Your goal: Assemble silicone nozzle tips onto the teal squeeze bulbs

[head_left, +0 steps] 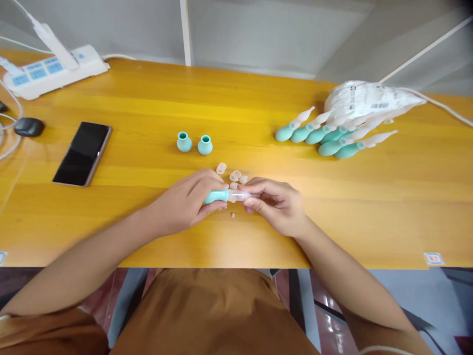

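Note:
Near the front of the table, my left hand (194, 199) is closed round a teal rubber bulb (217, 196). A clear plastic nozzle (239, 195) sticks out of the bulb's neck to the right. My right hand (275, 203) pinches that nozzle between thumb and fingers, so its tip is mostly hidden. Bulb and nozzle lie in one line, roughly level. Just beyond my fingers are several small translucent caps (235, 175), some partly behind my hands. A tiny pale piece (232, 215) lies on the near side.
Two loose teal bulbs (205, 145) stand upright farther back. At the right lie several bulbs with nozzles (330, 147), beside a white plastic bag (356, 98). A phone (82, 154), a black mouse (28, 127) and a power strip (55, 71) with cables occupy the left.

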Motion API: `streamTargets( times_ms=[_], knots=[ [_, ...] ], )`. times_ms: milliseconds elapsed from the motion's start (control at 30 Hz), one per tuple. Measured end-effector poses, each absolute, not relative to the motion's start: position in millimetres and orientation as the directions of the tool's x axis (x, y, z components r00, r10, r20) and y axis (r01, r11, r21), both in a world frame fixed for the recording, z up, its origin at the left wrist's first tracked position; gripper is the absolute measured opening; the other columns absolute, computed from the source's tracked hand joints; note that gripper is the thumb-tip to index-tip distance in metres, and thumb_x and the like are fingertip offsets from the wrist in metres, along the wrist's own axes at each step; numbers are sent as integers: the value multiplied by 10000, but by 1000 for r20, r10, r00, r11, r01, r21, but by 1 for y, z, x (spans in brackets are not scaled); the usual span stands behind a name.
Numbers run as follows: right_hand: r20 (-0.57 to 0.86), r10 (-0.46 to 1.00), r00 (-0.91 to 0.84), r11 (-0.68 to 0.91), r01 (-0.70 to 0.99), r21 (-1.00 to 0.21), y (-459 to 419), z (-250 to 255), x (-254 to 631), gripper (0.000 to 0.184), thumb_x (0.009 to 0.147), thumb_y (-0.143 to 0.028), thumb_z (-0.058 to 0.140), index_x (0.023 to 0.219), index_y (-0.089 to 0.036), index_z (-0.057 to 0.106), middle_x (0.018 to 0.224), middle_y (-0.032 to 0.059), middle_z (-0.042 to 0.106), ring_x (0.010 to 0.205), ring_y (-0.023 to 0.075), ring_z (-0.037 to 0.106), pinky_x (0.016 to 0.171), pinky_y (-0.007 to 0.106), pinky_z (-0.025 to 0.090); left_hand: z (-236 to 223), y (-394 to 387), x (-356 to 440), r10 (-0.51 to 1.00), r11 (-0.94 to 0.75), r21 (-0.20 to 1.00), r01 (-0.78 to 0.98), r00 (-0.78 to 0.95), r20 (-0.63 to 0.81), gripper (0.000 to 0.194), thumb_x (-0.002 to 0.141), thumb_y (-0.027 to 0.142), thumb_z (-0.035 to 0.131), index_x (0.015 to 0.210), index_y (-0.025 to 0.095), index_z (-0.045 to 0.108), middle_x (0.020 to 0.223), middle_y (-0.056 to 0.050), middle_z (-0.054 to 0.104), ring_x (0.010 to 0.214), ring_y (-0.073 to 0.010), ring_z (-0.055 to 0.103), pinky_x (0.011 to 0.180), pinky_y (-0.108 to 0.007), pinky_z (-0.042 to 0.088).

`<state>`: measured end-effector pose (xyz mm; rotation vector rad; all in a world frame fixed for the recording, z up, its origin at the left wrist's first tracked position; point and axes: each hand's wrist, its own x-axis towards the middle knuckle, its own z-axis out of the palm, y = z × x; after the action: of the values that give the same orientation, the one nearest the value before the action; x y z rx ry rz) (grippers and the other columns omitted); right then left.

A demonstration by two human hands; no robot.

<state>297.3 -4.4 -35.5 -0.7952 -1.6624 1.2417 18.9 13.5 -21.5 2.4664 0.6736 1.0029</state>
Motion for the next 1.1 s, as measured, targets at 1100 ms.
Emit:
streamTargets(
  times_ms=[1100],
  knots=[
    [541,732,-414,634,125,-763,-4,-41,288,189,1094,-246,756,1282,-236,764,1099,97,834,1003,226,815,871,378,687,-17,5,30,848,-210,924,319,530,10,270,1076,482,706,1117,216,695,889,9,765,748,-166,685,690,-282,518]
  ],
)
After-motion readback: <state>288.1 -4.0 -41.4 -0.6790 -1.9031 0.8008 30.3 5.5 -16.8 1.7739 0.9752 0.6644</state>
